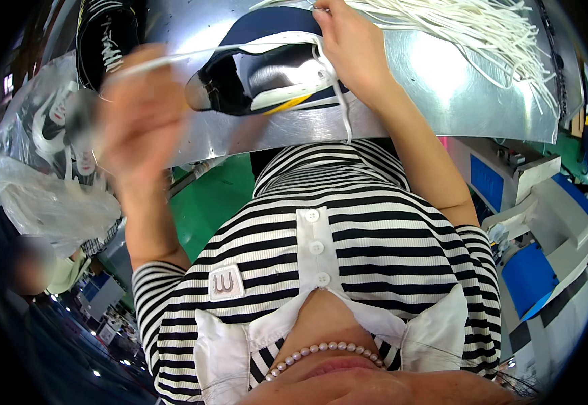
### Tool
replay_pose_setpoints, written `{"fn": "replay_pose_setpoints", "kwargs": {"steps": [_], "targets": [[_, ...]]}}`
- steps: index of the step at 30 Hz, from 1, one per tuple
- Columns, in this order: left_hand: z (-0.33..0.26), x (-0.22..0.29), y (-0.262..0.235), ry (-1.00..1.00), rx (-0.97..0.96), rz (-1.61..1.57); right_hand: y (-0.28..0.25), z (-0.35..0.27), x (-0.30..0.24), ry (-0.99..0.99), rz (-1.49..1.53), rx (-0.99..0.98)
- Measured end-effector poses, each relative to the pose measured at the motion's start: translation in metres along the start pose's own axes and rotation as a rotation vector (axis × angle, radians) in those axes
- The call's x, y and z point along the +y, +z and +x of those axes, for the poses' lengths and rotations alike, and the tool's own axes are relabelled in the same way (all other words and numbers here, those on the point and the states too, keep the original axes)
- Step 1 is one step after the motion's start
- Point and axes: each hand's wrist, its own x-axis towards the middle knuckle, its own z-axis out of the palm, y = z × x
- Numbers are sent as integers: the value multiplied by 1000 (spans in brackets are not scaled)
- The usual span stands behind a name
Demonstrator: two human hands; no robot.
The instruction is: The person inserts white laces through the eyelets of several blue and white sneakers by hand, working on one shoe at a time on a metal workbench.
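Note:
A navy and white sneaker [274, 24] with a yellow stripe rests on the metal table, its dark opening towards my left. My right hand [352, 48] is closed on the sneaker's far right part, fingers bent over its edge. A white shoelace [203, 50] runs taut from the sneaker to my left hand [142, 121]. That hand is raised to the left of the sneaker and smeared by motion, with the lace crossing its fingers. Another length of lace hangs over the sneaker's near side towards the table edge.
A bundle of loose white laces [469, 30] lies at the far right of the metal table [436, 111]. A black laced shoe [105, 37] stands at the far left, by a clear plastic bag [51, 209] with white shoes. A grey and blue machine [544, 250] is at right; a person [34, 263] is at left.

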Motion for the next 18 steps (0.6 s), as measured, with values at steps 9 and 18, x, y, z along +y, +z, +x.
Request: {"fn": "replay_pose_setpoints", "kwargs": {"steps": [9, 18], "targets": [[-4, -54, 25, 504, -224, 1394, -3, 1, -11, 32, 81, -16], [11, -122, 8, 546, -25, 1538, -52, -25, -26, 151, 577, -177]]}}
